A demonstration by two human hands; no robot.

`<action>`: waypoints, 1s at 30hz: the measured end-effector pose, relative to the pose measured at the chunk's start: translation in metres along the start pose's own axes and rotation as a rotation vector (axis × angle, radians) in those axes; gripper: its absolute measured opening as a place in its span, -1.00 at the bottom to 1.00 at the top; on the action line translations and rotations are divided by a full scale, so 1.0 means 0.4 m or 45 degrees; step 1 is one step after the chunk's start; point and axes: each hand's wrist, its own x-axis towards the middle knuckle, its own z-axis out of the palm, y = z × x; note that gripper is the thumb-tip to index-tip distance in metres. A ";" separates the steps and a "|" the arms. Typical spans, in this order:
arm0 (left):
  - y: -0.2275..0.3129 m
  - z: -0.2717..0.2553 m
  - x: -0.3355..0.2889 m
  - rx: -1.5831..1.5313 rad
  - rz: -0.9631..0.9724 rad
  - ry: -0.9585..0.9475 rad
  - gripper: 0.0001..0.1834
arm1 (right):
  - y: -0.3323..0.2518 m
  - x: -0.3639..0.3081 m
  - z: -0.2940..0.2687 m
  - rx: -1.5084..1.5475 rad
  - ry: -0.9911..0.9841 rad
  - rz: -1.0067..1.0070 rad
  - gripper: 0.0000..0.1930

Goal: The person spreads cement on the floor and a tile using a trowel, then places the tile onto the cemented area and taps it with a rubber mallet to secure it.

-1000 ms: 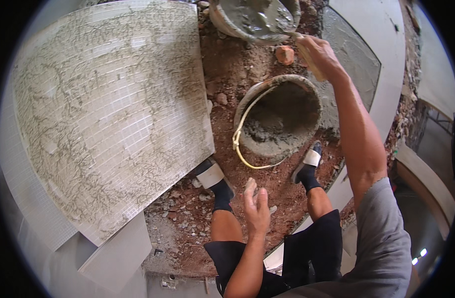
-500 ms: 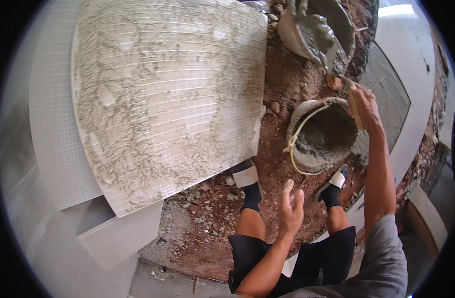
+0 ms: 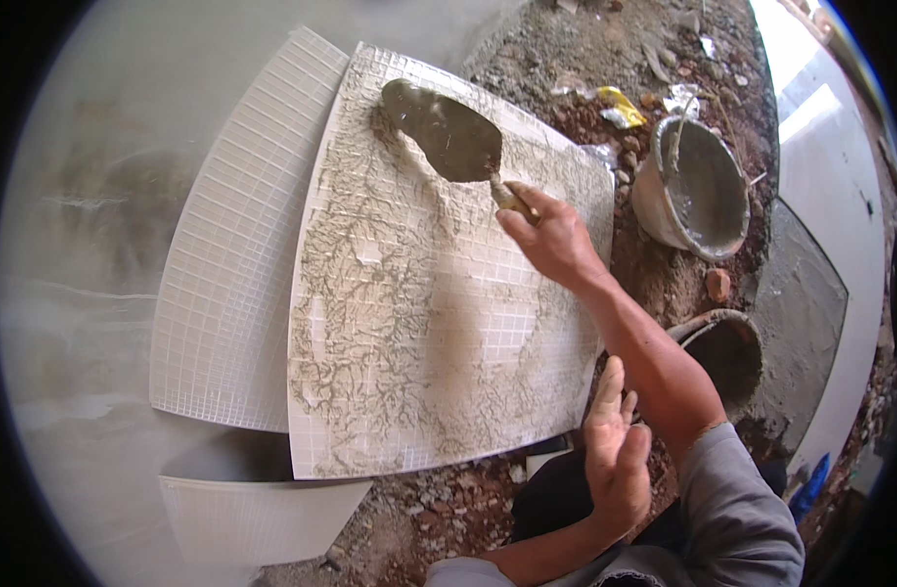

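Observation:
My right hand (image 3: 551, 235) grips the handle of a trowel (image 3: 444, 135). The dark grey blade lies at or just above the far part of a large tile (image 3: 507, 338), with some wet mortar along its near edge. This tile lies with its ribbed, gridded back up, smeared with thin branching streaks of grey mortar. My left hand (image 3: 620, 460) is held near my body, beside the tile's near right corner, fingers stretched out and holding nothing.
Another gridded tile (image 3: 248, 235) lies to the left, and a cut tile piece (image 3: 263, 519) at lower left. On the right stand a mortar bucket (image 3: 654, 201) and a nearer bucket (image 3: 732, 357), partly behind my arm. Brick rubble and a yellow wrapper (image 3: 620, 108) lie around them.
My right hand has carried the trowel from the far bucket leftward onto the far part of the tile. The view has shifted; my left hand stays open near my body.

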 end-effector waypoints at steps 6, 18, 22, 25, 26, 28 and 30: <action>-0.001 -0.055 0.075 -0.159 0.021 -0.008 -0.28 | 0.018 0.004 0.033 -0.595 0.253 -0.356 -0.55; 0.031 -0.098 0.044 -0.087 0.025 -0.113 -0.29 | 0.085 -0.022 0.024 0.482 -0.285 0.337 -0.56; 0.023 -0.091 0.034 -0.056 0.004 -0.116 -0.22 | 0.118 -0.118 0.005 0.529 -0.426 0.421 -0.51; 0.016 -0.084 0.031 -0.037 -0.033 -0.212 -0.28 | 0.170 -0.221 -0.010 0.403 -0.437 0.429 -0.48; 0.015 -0.083 0.029 -0.028 -0.055 -0.226 -0.29 | 0.190 -0.245 -0.005 0.309 -0.329 0.369 -0.49; 0.011 -0.081 0.023 -0.024 -0.067 -0.271 -0.32 | 0.233 -0.277 -0.001 0.059 -0.142 0.333 -0.50; 0.007 -0.080 0.015 0.002 -0.084 -0.304 -0.31 | 0.272 -0.289 0.001 0.061 -0.002 0.278 -0.53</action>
